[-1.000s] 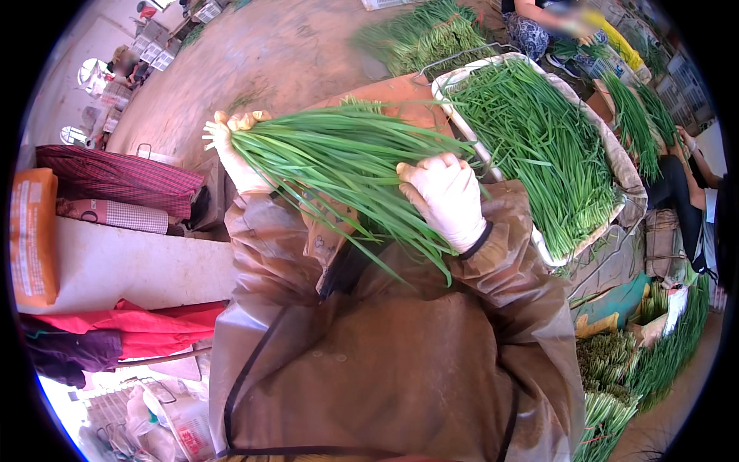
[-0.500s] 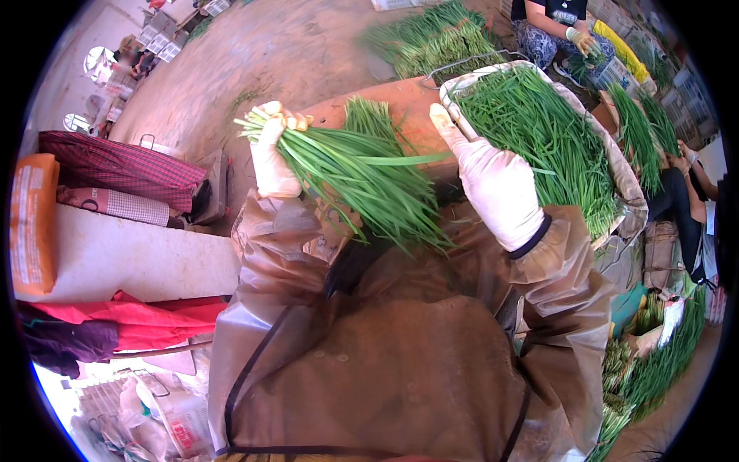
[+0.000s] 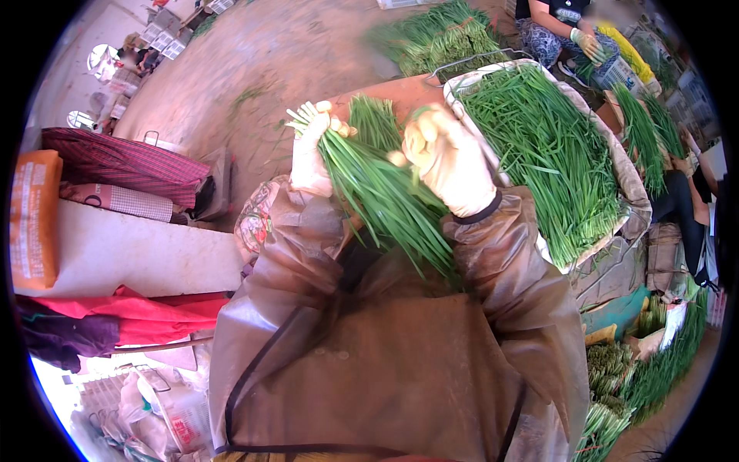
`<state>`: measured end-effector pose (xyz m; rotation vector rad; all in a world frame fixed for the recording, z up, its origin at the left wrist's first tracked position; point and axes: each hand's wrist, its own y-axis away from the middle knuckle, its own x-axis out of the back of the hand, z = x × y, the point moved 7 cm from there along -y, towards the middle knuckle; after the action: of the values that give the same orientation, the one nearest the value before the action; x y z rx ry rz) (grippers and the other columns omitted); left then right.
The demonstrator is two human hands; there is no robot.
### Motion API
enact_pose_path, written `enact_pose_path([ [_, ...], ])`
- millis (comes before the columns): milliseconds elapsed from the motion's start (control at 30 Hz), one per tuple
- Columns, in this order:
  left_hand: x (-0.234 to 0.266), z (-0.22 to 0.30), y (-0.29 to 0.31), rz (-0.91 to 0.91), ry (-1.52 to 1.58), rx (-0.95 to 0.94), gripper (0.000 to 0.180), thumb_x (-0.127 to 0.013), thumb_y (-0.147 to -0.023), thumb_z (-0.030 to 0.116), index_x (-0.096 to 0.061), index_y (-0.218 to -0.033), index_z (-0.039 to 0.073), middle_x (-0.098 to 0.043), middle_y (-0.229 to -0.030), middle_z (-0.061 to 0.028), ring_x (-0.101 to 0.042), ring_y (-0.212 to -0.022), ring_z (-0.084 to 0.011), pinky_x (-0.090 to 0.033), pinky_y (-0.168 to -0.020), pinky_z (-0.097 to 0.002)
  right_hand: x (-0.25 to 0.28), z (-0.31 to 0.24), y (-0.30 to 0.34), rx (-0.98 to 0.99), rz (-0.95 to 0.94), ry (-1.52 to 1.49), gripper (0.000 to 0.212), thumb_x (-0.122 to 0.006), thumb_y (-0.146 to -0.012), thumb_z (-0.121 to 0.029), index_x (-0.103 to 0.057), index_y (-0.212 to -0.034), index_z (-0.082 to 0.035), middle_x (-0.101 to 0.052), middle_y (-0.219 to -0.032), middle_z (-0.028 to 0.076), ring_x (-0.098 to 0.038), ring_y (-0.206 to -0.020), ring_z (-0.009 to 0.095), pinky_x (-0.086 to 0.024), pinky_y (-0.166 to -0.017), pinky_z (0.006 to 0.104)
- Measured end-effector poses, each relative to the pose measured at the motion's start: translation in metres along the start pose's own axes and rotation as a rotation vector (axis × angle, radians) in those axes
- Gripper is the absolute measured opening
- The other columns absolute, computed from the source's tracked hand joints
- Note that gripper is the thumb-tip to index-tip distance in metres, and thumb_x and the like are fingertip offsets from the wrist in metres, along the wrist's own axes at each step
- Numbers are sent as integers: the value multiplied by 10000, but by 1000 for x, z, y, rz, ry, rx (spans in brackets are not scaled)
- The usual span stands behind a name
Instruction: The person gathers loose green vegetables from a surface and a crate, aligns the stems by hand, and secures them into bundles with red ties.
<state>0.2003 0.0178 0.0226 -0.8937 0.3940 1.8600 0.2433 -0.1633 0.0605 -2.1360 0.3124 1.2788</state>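
In my gloved left hand (image 3: 312, 158) is a bunch of garlic chives (image 3: 381, 192), gripped near the pale stem ends. Its green leaves hang down to the right over my lap. My gloved right hand (image 3: 446, 158) is beside the bunch, fingers curled in and slightly blurred; what they pinch, if anything, I cannot make out. Behind the bunch, another small bundle of chives (image 3: 373, 123) lies on a reddish-brown board (image 3: 342, 108). To the right stands a cloth-lined basket (image 3: 627, 173) full of loose chives (image 3: 546, 146).
Tied chives (image 3: 446, 38) are piled on the floor beyond the basket. A person (image 3: 566, 35) in gloves sits at the far right. More chive bundles (image 3: 608, 369) lie at lower right. On my left are a white ledge (image 3: 146, 250), an orange bag (image 3: 35, 219) and red cloth (image 3: 165, 319).
My right hand has moved left from the basket's edge to the bunch, and its extended fingers have curled in. My left hand has shifted right with the chives.
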Motion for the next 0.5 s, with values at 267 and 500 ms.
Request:
enact_pose_path([
  [267,-24,22,-8,-1,-172,-39,200,-653,-858,153,-576,-1010,50,-588,-722,-42,-595,-648,-178,-526,-641,-326,16,-4,25,-176,325,238,132,-482,-940,-193,-505,-927,-64,-528,-763,35,-517,-638,130,-434,-571,267],
  [500,89,174,-72,270,-59,-205,161,-636,-890,241,-598,-881,85,-633,-806,-41,-612,-737,-189,-533,-713,-357,44,-91,56,213,428,615,138,-502,-922,-160,-543,-884,-33,-552,-763,42,-527,-668,111,-435,-618,250],
])
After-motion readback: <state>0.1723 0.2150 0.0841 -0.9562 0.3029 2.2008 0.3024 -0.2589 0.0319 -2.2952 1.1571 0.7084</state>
